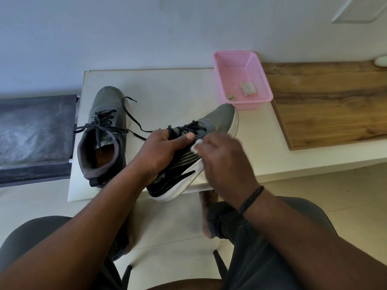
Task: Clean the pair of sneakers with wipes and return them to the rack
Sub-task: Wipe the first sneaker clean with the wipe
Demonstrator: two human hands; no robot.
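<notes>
the white table (167, 88) is carrying both sneakers. the second sneaker (104, 139) is standing upright at about nine o'clock of the held one, laces loose, untouched by either hand. the held sneaker (217, 118) is lying tilted on its side, toe pointing to one o'clock near the pink basket (243, 80), heel hanging over the table's near edge. the left hand (161, 151) is gripping it across the collar and laces, thumb on top. the right hand (226, 158) is pinching a small white wipe (195, 146) against the dark side panel; it is blurred. the shoe is likely feeling light, its mesh upper soft and yielding, the white sole stiff, so the firm collar and heel are looking like the steadier hold. the wipe is limp and probably damp.
</notes>
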